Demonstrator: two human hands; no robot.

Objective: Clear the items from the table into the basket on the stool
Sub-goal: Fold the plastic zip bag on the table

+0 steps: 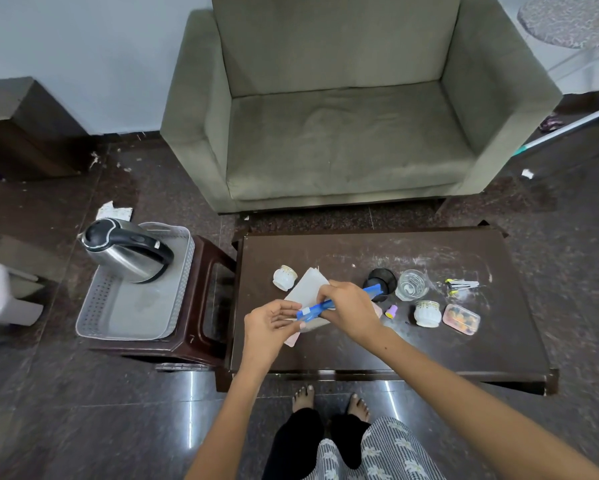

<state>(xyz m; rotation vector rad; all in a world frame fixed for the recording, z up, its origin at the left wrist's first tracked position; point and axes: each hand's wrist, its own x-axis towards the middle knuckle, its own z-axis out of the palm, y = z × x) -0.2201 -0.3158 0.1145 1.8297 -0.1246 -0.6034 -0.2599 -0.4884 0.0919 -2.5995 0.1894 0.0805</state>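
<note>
While both hands meet above the near left part of the desk (464, 355), a long blue plastic item (325, 304) sits between them: the right hand (351, 311) is closed around its middle, fingers wrapped over the top, and the left hand (268, 323) pinches its nearer, lower end between thumb and fingertips. Its long axis runs on a slant, from the left hand's end up and to the right, the far tip poking out past the right hand towards a black cup (381, 280). Just beneath the hands a folded white cloth (308, 285) lies on the desk, with something pink (292, 339) showing under its near edge. To the left, a grey perforated basket (131, 320) rests on a dark brown stool (215, 271) standing beside the desk; a steel kettle (124, 252) with a black handle occupies its far end, and the near end shows bare floor. On the desk, a small white cup (284, 277) lies tipped near the cloth, a clear glass (412, 284) stands just right of the black cup, and a second white cup (427, 313) stands near it. A small clear box (461, 318) holds coloured pieces I cannot identify. A small purple and yellow object (391, 311) and some clips (460, 285) lie nearby.
</note>
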